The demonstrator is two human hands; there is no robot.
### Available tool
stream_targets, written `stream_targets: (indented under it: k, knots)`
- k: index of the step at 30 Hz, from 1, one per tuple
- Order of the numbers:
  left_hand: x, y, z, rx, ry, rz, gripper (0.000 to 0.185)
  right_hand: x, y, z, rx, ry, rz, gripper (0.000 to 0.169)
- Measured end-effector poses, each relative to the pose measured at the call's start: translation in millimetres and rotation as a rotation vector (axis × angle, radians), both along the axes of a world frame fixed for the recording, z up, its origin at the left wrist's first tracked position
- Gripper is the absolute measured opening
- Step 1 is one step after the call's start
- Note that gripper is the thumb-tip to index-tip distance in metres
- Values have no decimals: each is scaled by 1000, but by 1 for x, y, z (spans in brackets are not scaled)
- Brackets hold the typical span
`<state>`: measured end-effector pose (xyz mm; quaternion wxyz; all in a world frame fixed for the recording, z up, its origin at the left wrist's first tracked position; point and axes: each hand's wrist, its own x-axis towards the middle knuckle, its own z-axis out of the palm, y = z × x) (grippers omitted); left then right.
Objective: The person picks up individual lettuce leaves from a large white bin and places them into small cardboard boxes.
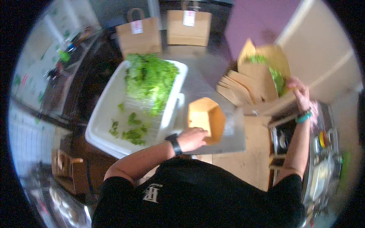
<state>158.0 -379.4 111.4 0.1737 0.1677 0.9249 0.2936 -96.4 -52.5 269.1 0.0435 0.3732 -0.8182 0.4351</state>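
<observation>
My left hand [194,139] is at the near rim of an empty brown paperboard food box [206,114] on the metal counter; its fingers seem to grip the rim. To its left stands a white plastic tub [105,105] with leafy green lettuce [152,79] heaped at the far end and small loose leaves [134,135] at the near end. My right hand [298,88] is raised at the right, beside a brown paperboard box [256,78] that has green leaves [276,78] in it. Blur hides whether its fingers hold anything.
Two brown paper bags [141,37] [188,31] stand at the back, bearing labels. Flat folded paperboard pieces [235,88] lie at the centre right. A beige wall [319,48] bounds the right side. Below my right forearm is an open compartment with a dark container [282,139].
</observation>
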Motion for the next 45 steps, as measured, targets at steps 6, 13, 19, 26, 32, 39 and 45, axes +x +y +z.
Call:
stream_targets:
  k: [6, 13, 19, 26, 32, 39, 45]
  knots:
    - [-6, -4, -8, 76, 188, -33, 29, -89, 48, -72, 548, 25, -50, 23]
    - [20, -37, 27, 65, 380, 86, 51, -85, 33, -44, 361, 142, -127, 38]
    - [26, -77, 40, 60, 309, 229, 52, -64, -69, -58, 320, -352, -22, 38]
    - [21, -120, 17, 246, 358, 338, 51, -72, -122, -58, 706, -364, -62, 35]
    - [8, -172, 26, 8, 265, 424, 56, -74, -137, -56, 822, -396, -106, 33]
    - [-3, -261, -10, -201, 249, 676, 50, -44, -135, -37, 741, -448, -194, 30]
    - [-32, -281, -27, -257, 170, 791, 45, 12, -124, -16, 276, 72, -277, 28]
